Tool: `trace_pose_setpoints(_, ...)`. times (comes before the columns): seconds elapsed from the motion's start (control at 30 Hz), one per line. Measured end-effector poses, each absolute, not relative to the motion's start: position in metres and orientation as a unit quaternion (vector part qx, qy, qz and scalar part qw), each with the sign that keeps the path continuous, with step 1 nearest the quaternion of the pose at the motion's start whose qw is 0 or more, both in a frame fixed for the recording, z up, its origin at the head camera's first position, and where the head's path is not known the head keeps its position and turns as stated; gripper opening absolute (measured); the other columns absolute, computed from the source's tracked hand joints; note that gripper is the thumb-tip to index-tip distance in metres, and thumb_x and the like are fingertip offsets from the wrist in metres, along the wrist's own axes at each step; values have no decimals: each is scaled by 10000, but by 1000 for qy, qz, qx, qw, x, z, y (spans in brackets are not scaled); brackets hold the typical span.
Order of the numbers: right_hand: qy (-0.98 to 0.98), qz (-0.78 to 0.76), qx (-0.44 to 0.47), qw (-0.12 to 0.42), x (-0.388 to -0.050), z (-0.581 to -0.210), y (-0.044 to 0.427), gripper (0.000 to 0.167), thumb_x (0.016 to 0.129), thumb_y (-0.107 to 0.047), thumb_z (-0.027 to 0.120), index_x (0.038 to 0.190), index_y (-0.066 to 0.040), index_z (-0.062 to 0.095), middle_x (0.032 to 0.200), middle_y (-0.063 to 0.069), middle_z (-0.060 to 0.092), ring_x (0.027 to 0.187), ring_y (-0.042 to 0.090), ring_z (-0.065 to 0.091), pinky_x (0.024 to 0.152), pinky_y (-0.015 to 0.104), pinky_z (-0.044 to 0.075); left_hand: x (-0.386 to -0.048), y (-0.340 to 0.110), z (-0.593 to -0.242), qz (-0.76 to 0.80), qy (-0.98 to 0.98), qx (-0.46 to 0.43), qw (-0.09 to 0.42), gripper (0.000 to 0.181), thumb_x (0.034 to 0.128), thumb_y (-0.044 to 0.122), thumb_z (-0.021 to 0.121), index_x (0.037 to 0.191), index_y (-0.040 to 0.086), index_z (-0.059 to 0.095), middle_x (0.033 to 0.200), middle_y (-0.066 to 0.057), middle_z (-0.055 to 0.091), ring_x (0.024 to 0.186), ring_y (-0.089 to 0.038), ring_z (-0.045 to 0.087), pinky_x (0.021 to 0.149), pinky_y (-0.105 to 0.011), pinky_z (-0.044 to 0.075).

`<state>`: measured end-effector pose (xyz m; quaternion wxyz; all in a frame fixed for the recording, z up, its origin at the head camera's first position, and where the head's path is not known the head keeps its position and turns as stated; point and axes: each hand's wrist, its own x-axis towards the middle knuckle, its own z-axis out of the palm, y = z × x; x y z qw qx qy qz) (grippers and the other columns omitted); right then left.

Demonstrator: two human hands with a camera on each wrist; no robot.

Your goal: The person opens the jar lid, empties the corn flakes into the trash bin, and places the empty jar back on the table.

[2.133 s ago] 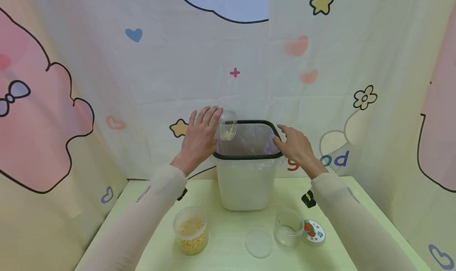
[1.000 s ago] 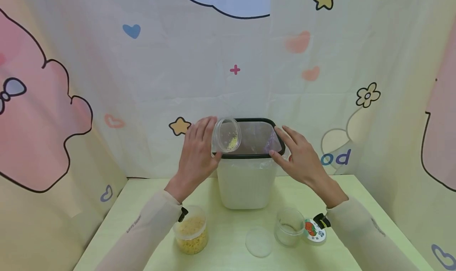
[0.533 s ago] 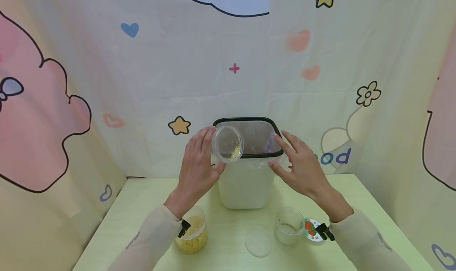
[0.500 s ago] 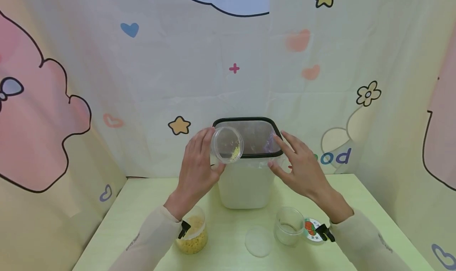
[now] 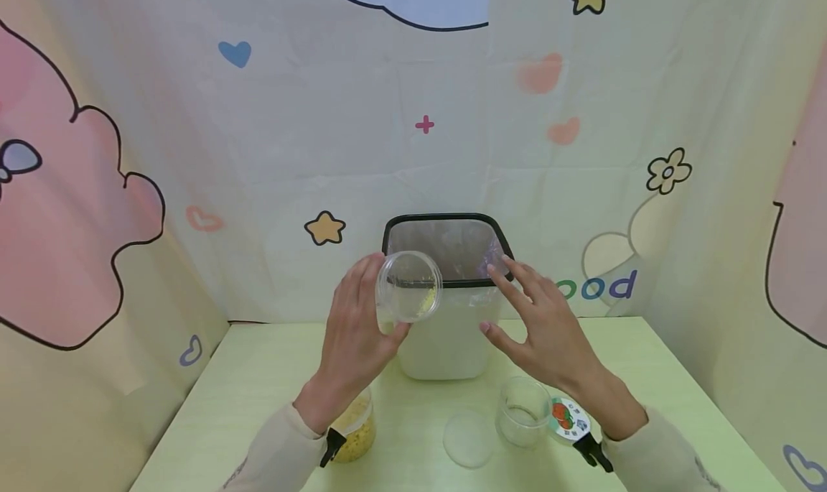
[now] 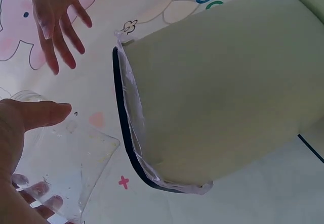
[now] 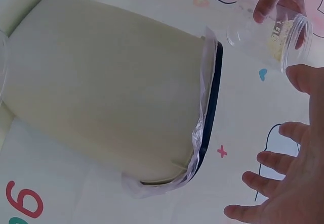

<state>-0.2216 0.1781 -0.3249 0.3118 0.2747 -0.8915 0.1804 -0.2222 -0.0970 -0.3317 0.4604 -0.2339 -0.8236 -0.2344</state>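
Note:
My left hand (image 5: 355, 327) grips a clear round jar (image 5: 410, 286), tilted with its mouth toward the head camera, above the bin's front left rim. Yellow bits cling inside the jar, clearest in the right wrist view on its wall (image 7: 279, 41). The thumb lies across the jar (image 6: 61, 153) in the left wrist view. My right hand (image 5: 549, 319) holds nothing, its fingers spread near the bin's right front rim. The pale bin (image 5: 446, 341) stands upright with a black rim (image 5: 446, 217) and a clear bag folded over it.
On the table (image 5: 258, 363), a jar of yellow crumbs (image 5: 359, 438) stands partly behind my left wrist. A clear disc (image 5: 468, 439), an uncovered clear jar (image 5: 522, 424) and a printed lid (image 5: 568, 420) lie nearer the front. A patterned cloth hangs behind.
My left hand has drawn the jar down and toward me, from over the bin's opening to its front left rim, turning its mouth toward the head camera. My right hand has lowered slightly.

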Motion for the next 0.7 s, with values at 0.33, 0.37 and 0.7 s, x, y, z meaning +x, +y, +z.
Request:
trace_pose_setpoints(0.33, -884, 182, 287, 321, -211, -341, 174, 748, 849, -420, 682, 1516, -263, 381, 1586, 69, 355, 1431, 370, 350, 1126, 647, 264, -208, -95, -350, -277, -818, -233, 446, 1069, 586, 168, 935, 1472, 54, 349, 1413, -129, 487, 1298, -289, 478, 1051, -484, 467)
trace_pose_setpoints(0.37, -882, 182, 289, 324, -210, -342, 173, 746, 847, -415, 684, 1513, -256, 388, 1583, 72, 358, 1428, 367, 355, 1126, 640, 268, -206, -95, -352, -284, -819, -232, 442, 1059, 591, 168, 932, 1469, 49, 352, 1410, -134, 489, 1290, -291, 484, 1035, -490, 480)
trace_pose_setpoints(0.7, -880, 163, 304, 325, -198, -353, 168, 759, 831, -454, 693, 1502, -238, 410, 1567, 84, 378, 1429, 327, 350, 1123, 629, 287, -193, -94, -370, -336, -829, -197, 402, 1053, 613, 212, 920, 1486, 104, 342, 1416, -81, 476, 1244, -242, 529, 962, -469, 533)
